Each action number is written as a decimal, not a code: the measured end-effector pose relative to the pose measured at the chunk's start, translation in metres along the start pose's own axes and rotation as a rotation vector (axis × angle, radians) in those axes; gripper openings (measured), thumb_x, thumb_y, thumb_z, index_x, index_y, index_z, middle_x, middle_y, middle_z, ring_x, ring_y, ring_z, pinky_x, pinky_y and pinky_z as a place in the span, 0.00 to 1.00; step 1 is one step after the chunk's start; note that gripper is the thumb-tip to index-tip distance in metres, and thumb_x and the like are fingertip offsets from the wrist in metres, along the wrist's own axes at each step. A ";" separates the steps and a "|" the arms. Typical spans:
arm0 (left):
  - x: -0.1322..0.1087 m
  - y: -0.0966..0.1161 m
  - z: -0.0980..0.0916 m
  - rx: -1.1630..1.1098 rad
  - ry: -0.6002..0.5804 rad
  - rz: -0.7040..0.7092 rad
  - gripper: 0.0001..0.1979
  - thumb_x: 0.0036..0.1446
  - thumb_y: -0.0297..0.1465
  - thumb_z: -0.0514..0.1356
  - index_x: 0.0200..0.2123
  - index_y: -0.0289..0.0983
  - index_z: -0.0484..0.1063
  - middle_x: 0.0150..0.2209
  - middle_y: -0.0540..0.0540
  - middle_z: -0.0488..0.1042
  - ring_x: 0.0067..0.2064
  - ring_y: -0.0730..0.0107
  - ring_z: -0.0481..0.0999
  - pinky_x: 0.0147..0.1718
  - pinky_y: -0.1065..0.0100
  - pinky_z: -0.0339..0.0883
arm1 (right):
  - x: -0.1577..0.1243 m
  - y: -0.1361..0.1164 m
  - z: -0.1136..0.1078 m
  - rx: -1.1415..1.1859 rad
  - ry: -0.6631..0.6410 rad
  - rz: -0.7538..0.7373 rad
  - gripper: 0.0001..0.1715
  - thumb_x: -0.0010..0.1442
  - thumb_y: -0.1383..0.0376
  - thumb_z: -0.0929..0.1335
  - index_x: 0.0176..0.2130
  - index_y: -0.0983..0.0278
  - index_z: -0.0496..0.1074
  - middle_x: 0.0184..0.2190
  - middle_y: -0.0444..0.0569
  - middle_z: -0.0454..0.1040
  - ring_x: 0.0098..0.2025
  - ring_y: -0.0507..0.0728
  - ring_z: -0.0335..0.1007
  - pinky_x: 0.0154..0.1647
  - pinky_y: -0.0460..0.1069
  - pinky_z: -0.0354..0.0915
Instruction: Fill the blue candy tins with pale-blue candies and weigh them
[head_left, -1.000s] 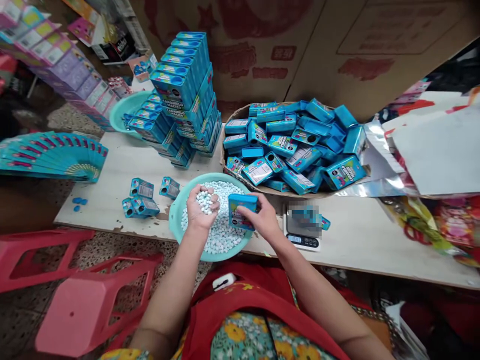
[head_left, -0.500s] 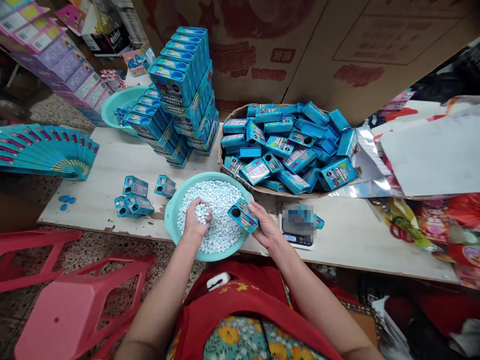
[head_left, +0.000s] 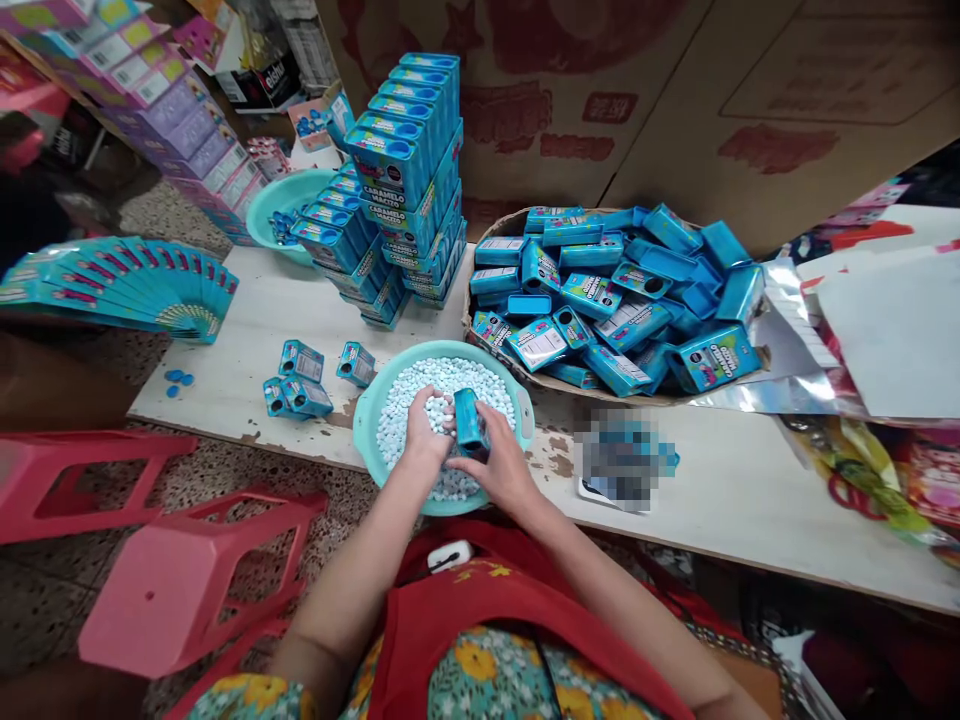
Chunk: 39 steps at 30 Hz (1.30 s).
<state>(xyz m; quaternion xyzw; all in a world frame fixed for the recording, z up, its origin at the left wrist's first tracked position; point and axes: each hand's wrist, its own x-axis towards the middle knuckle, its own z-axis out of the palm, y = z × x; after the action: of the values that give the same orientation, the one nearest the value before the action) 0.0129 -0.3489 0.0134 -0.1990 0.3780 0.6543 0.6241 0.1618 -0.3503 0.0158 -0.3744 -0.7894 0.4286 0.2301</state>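
Note:
A teal basin [head_left: 365,418] full of small pale blue-white candies [head_left: 457,380] sits at the near edge of a white table [head_left: 735,480]. My left hand [head_left: 426,432] is cupped over the basin with a handful of candies, pressed against a small blue box [head_left: 469,418]. My right hand [head_left: 496,465] grips that box upright over the basin. A wide basket [head_left: 480,230] heaped with blue boxes stands just behind, to the right.
A tall stack of blue boxes [head_left: 405,180] stands behind the basin, beside a second teal basin [head_left: 277,200]. Three loose boxes [head_left: 304,380] and flat fanned cartons [head_left: 120,290] lie left. A scale [head_left: 622,465] sits right. Pink stools [head_left: 180,580] stand below left.
My hands have come together over the basin. The box has turned from tilted to upright, and my left hand with candies now touches it.

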 end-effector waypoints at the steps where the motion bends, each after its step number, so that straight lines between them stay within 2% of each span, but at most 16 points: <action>1: 0.000 -0.001 0.001 -0.010 -0.024 -0.021 0.12 0.47 0.34 0.61 0.24 0.36 0.59 0.19 0.53 0.59 0.15 0.81 0.57 0.12 0.78 0.49 | 0.002 0.001 -0.002 -0.011 0.056 -0.006 0.48 0.48 0.55 0.75 0.62 0.61 0.54 0.59 0.60 0.60 0.62 0.66 0.55 0.61 0.62 0.55; 3: -0.001 -0.002 0.002 -0.025 -0.055 -0.038 0.11 0.47 0.33 0.61 0.25 0.37 0.60 0.20 0.53 0.61 0.16 0.80 0.59 0.12 0.79 0.48 | 0.006 0.001 -0.011 -0.021 0.151 0.017 0.35 0.54 0.58 0.71 0.57 0.62 0.59 0.53 0.57 0.67 0.54 0.64 0.65 0.55 0.59 0.62; 5: -0.002 0.001 -0.001 -0.013 -0.057 -0.004 0.09 0.48 0.31 0.60 0.26 0.37 0.61 0.22 0.52 0.63 0.18 0.79 0.61 0.11 0.79 0.48 | 0.010 -0.001 -0.026 -0.035 0.249 0.054 0.27 0.56 0.59 0.69 0.53 0.63 0.63 0.47 0.55 0.71 0.47 0.61 0.70 0.49 0.56 0.65; 7: -0.006 0.007 -0.004 0.020 -0.035 0.028 0.07 0.48 0.30 0.60 0.27 0.37 0.62 0.22 0.51 0.64 0.19 0.78 0.64 0.12 0.79 0.51 | 0.013 -0.004 -0.042 -0.065 0.334 0.059 0.25 0.55 0.57 0.70 0.50 0.62 0.66 0.44 0.53 0.72 0.44 0.61 0.70 0.47 0.55 0.66; 9: -0.012 0.014 -0.005 0.034 -0.003 0.062 0.06 0.50 0.30 0.59 0.26 0.36 0.62 0.22 0.51 0.65 0.22 0.75 0.67 0.16 0.77 0.60 | 0.015 -0.006 -0.053 -0.097 0.373 0.022 0.25 0.52 0.55 0.72 0.47 0.61 0.68 0.43 0.52 0.73 0.44 0.61 0.69 0.46 0.55 0.65; 12: -0.026 0.021 0.004 0.017 -0.013 0.145 0.07 0.52 0.30 0.58 0.25 0.36 0.63 0.23 0.49 0.67 0.26 0.72 0.71 0.26 0.71 0.69 | 0.017 -0.011 -0.054 -0.162 0.316 -0.064 0.22 0.51 0.54 0.73 0.43 0.60 0.71 0.39 0.51 0.74 0.43 0.62 0.68 0.45 0.55 0.64; 15: -0.039 0.019 0.019 0.060 -0.136 0.287 0.09 0.51 0.33 0.60 0.24 0.35 0.65 0.24 0.49 0.68 0.28 0.71 0.72 0.29 0.69 0.69 | 0.017 -0.015 -0.039 -0.216 0.193 -0.102 0.20 0.51 0.55 0.73 0.42 0.60 0.72 0.38 0.51 0.75 0.43 0.63 0.67 0.44 0.56 0.63; 18: -0.042 0.012 0.029 0.163 -0.228 0.486 0.10 0.51 0.33 0.61 0.23 0.35 0.66 0.23 0.50 0.67 0.28 0.72 0.71 0.32 0.68 0.69 | 0.017 -0.019 -0.025 -0.227 0.148 -0.083 0.20 0.52 0.56 0.73 0.43 0.61 0.72 0.39 0.52 0.75 0.43 0.63 0.67 0.44 0.56 0.63; 20: -0.039 0.007 0.030 0.222 -0.213 0.606 0.09 0.50 0.33 0.61 0.23 0.35 0.66 0.23 0.51 0.67 0.27 0.74 0.70 0.33 0.69 0.69 | 0.017 -0.020 -0.021 -0.223 0.138 -0.071 0.20 0.51 0.57 0.73 0.43 0.61 0.72 0.39 0.52 0.75 0.43 0.63 0.66 0.43 0.56 0.63; 23: -0.035 0.002 0.031 0.289 -0.133 0.723 0.10 0.51 0.34 0.62 0.24 0.36 0.65 0.23 0.51 0.66 0.25 0.76 0.69 0.29 0.71 0.67 | 0.017 -0.023 -0.022 -0.223 0.135 -0.071 0.20 0.51 0.58 0.74 0.43 0.61 0.72 0.39 0.52 0.74 0.43 0.63 0.66 0.43 0.56 0.63; 27: -0.037 -0.001 0.034 0.309 -0.083 0.712 0.11 0.52 0.36 0.61 0.25 0.36 0.65 0.22 0.52 0.65 0.21 0.77 0.66 0.24 0.72 0.64 | 0.017 -0.029 -0.024 -0.233 0.113 -0.093 0.20 0.51 0.59 0.73 0.44 0.62 0.71 0.39 0.51 0.75 0.44 0.63 0.66 0.45 0.56 0.62; 34: -0.041 0.001 0.039 0.337 -0.114 0.773 0.11 0.51 0.34 0.62 0.23 0.36 0.65 0.20 0.53 0.64 0.20 0.78 0.65 0.25 0.72 0.66 | 0.022 -0.030 -0.026 -0.190 0.140 -0.057 0.19 0.50 0.59 0.74 0.42 0.60 0.71 0.39 0.50 0.74 0.44 0.63 0.67 0.44 0.55 0.62; 39: -0.042 0.001 0.040 0.350 -0.084 0.731 0.09 0.52 0.35 0.62 0.25 0.36 0.67 0.19 0.54 0.63 0.19 0.79 0.64 0.27 0.72 0.67 | 0.022 -0.029 -0.027 -0.140 0.108 -0.038 0.19 0.49 0.59 0.74 0.42 0.60 0.71 0.38 0.49 0.74 0.43 0.61 0.67 0.43 0.54 0.63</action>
<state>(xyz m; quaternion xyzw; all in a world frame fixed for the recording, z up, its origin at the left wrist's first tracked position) 0.0265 -0.3467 0.0699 0.0846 0.5038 0.7662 0.3898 0.1551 -0.3296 0.0558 -0.3970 -0.8110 0.3470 0.2535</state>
